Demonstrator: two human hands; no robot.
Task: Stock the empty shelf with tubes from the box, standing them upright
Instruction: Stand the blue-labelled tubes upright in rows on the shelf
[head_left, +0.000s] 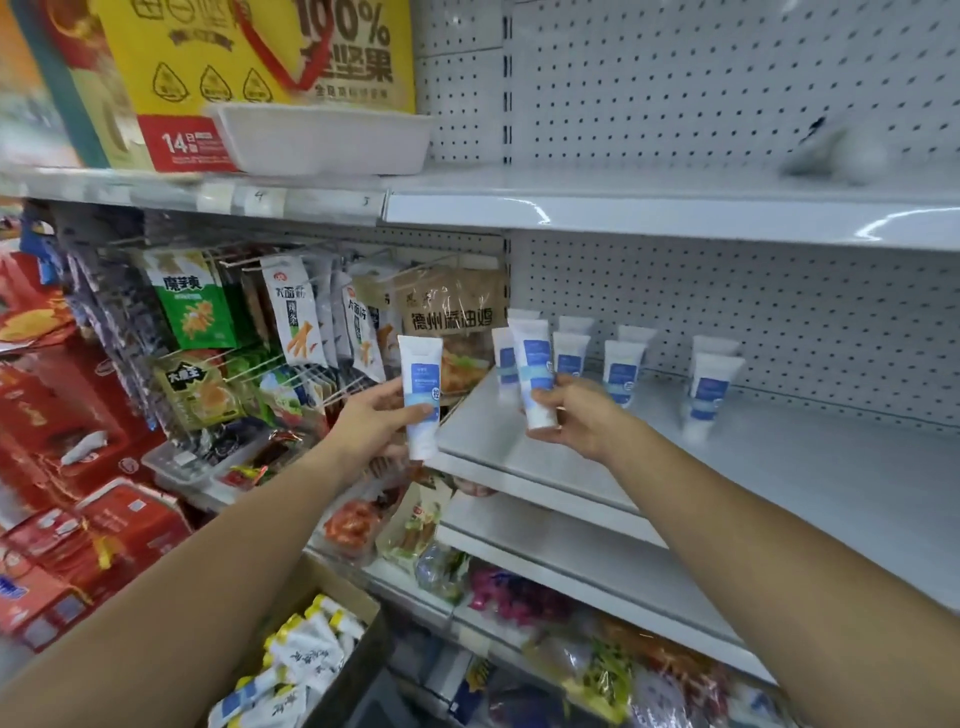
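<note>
Two hands, each with a tube, reach toward a half-stocked shelf.

The white metal shelf with a pegboard back runs across the right side, and several white tubes with blue labels stand upright on it near the back, cap end down, in loose pairs. Low on the left sits an open brown cardboard box with more tubes lying loose inside. The left hand has its fingers and thumb wrapped around one white tube, held upright just off the shelf's left edge. The right hand pinches another tube by its lower end, upright over the shelf's front left part, just in front of the standing ones.
</note>
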